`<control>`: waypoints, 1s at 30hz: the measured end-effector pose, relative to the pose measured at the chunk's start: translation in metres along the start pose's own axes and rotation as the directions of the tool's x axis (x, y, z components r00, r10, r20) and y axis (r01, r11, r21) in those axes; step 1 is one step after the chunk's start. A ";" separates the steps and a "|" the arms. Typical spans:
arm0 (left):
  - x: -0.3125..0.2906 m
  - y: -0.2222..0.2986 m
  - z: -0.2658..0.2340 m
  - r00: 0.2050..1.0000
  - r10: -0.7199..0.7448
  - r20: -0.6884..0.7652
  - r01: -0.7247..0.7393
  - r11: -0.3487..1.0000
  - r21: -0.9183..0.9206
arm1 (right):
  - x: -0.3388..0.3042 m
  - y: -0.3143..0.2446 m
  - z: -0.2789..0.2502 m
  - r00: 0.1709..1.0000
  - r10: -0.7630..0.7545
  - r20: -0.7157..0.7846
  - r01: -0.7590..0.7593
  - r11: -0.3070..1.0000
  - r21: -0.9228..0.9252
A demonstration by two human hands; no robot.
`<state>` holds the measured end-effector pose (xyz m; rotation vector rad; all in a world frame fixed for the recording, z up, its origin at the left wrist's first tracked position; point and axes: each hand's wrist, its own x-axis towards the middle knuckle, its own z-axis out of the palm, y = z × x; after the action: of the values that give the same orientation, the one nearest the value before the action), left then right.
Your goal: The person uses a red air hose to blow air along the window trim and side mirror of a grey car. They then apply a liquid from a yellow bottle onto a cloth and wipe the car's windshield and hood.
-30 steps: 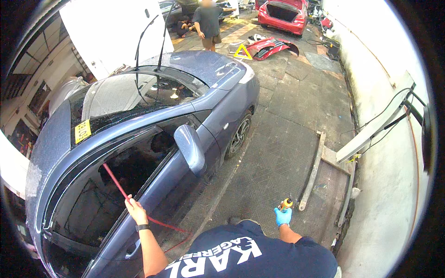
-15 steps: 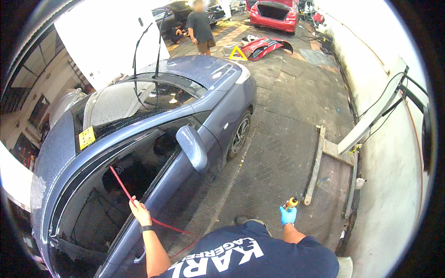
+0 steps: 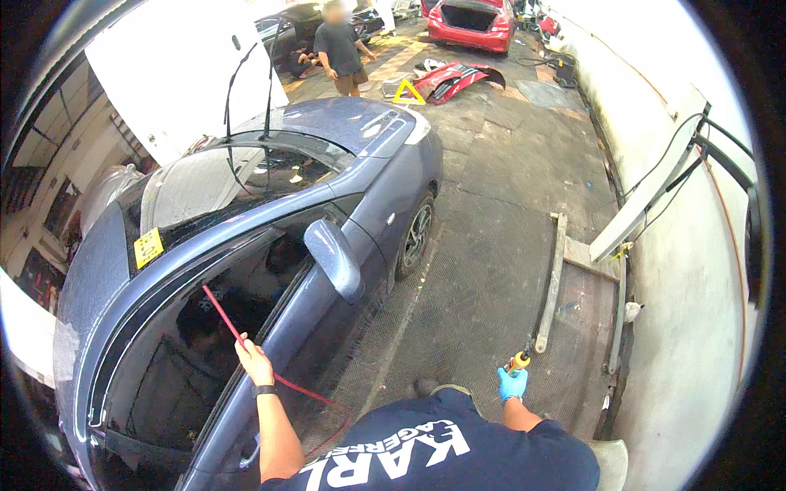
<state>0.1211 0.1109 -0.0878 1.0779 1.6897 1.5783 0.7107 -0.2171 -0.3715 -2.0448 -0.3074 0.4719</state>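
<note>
Red cord (image 3: 222, 311) slants across the dark side window (image 3: 168, 389) of the blue car (image 3: 372, 204), caught in the closed grip of the bare left hand (image 3: 257, 364); meanwhile the blue-gloved right hand (image 3: 512, 385) has its grip wrapped round a yellow-capped bottle (image 3: 521, 360).

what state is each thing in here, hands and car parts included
left hand, bare, closed around red hose
right hand, gloved, closed around yellow-tipped object
red hose, straight above left hand, slack below
yellow-tipped object, held
wipers, raised
side mirror, folded out
blue car's front door, shut
red car's trunk, open
red bumper, lying detached
</note>
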 end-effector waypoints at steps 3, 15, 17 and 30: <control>-0.003 -0.004 0.021 0.981 0.100 0.165 -0.110 0.993 0.052 | -0.005 -0.002 -0.007 1.000 0.015 -0.013 -0.016 0.999 -0.045; 0.000 -0.009 0.054 0.983 0.029 0.183 -0.052 0.991 0.123 | -0.018 -0.011 -0.027 0.989 0.145 -0.043 -0.150 0.974 -0.168; -0.001 -0.012 0.065 0.956 -0.100 0.274 0.055 0.984 0.167 | -0.018 -0.021 -0.028 0.995 0.096 -0.015 -0.097 0.976 -0.197; 0.010 -0.036 0.111 0.948 -0.082 0.307 0.027 0.983 0.182 | -0.019 -0.041 -0.029 0.997 0.047 -0.057 -0.059 0.970 -0.236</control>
<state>0.2039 0.1773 -0.1363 1.2824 1.6444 1.1663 0.7055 -0.2275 -0.3192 -2.2992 -0.2903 0.4317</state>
